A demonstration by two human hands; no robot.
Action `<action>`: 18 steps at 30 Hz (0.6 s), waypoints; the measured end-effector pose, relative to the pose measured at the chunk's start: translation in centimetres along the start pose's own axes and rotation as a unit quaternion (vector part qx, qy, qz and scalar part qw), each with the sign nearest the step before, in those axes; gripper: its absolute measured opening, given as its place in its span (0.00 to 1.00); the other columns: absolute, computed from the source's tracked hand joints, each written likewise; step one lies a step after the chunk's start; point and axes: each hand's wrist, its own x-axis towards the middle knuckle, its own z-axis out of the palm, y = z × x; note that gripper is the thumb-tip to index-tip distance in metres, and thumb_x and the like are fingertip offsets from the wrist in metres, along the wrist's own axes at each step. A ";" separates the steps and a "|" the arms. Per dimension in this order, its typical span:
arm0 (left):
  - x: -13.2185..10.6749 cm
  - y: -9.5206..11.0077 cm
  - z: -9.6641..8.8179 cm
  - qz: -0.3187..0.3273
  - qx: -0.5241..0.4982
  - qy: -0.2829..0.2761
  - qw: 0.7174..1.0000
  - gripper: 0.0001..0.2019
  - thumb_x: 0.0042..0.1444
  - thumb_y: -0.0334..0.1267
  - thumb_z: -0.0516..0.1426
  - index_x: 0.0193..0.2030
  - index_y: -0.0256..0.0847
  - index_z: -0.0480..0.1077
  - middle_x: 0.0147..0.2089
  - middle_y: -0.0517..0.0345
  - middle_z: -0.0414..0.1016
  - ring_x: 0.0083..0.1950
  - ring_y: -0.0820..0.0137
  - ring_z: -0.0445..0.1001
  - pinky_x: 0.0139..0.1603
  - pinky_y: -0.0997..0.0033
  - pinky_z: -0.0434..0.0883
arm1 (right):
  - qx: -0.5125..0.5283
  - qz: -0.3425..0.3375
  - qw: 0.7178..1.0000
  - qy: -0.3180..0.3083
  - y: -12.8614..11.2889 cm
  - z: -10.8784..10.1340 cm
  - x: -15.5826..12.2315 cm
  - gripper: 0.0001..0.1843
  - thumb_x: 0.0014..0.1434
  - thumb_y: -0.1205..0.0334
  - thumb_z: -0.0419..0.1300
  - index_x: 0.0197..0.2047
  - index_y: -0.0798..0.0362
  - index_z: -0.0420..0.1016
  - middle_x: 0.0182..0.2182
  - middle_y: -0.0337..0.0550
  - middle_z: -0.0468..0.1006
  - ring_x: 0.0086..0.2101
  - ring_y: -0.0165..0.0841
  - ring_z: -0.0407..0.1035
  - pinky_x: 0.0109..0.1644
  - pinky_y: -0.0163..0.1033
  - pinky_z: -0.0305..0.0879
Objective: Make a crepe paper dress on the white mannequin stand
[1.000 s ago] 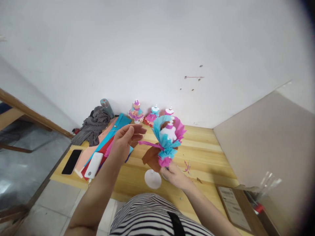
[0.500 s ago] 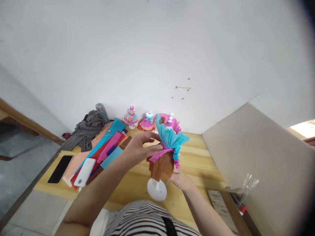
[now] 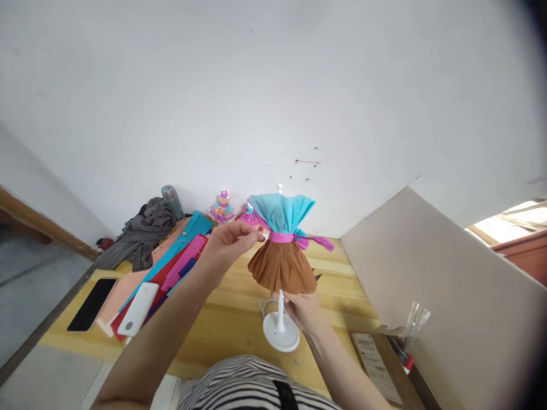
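Observation:
A small doll-dress form on a white stand (image 3: 281, 333) is raised over the table, slightly tilted. It wears a brown pleated crepe-paper skirt (image 3: 282, 267), a flared light-blue paper top (image 3: 284, 210) and a pink paper sash (image 3: 282, 237) whose loose end sticks out to the right. My right hand (image 3: 301, 308) grips the form from below, behind the stem under the skirt; its fingertips are partly hidden. Just left of the sash, my left hand (image 3: 233, 242) has thumb and forefinger slightly apart, with nothing visible held between them.
Small dressed figures (image 3: 222, 208) stand along the wall. At left lie colored paper strips (image 3: 171, 256), a white power bank (image 3: 139, 309), a black phone (image 3: 92, 304), striped cloth (image 3: 147, 230) and a flask (image 3: 171, 200). A cardboard box (image 3: 376, 364) sits right, beside a panel (image 3: 405, 267).
The dress form has turned, so the sash's loose end now points right and the skirt's pleats face me. My left hand has come off the sash and moved slightly left.

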 end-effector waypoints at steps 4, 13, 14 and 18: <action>0.3 -1.4 -1.0 -0.003 0.102 0.015 0.995 0.15 0.54 0.47 0.57 0.26 0.38 0.75 0.28 0.56 0.76 0.34 0.69 0.71 0.38 0.70 0.66 | 0.101 0.008 0.994 0.043 -1.5 0.1 0.2 0.18 0.45 0.50 0.67 0.20 0.49 0.65 0.13 0.32 0.61 0.14 0.27 0.56 0.19 0.35 0.55; -0.2 0.0 -2.1 0.021 0.123 0.107 0.986 0.13 0.50 0.46 0.60 0.28 0.37 0.75 0.30 0.55 0.76 0.33 0.70 0.70 0.37 0.71 0.67 | 0.248 0.027 0.968 0.042 -2.3 0.7 -0.1 0.18 0.40 0.56 0.73 0.17 0.51 0.66 0.12 0.32 0.63 0.16 0.27 0.59 0.23 0.35 0.59; -0.2 0.6 -1.7 0.018 0.111 0.102 0.988 0.13 0.49 0.47 0.61 0.29 0.38 0.76 0.31 0.55 0.77 0.34 0.70 0.71 0.37 0.70 0.67 | 0.256 0.029 0.965 0.039 -2.2 0.7 -0.2 0.18 0.39 0.56 0.73 0.17 0.51 0.67 0.13 0.32 0.64 0.16 0.27 0.59 0.23 0.34 0.59; 0.2 1.1 0.1 -0.004 0.137 0.055 0.989 0.13 0.46 0.47 0.63 0.32 0.39 0.76 0.33 0.55 0.78 0.35 0.68 0.73 0.37 0.69 0.67 | 0.264 0.031 0.963 0.039 -1.5 0.8 -0.2 0.17 0.40 0.55 0.74 0.18 0.51 0.69 0.13 0.33 0.65 0.17 0.29 0.63 0.23 0.34 0.59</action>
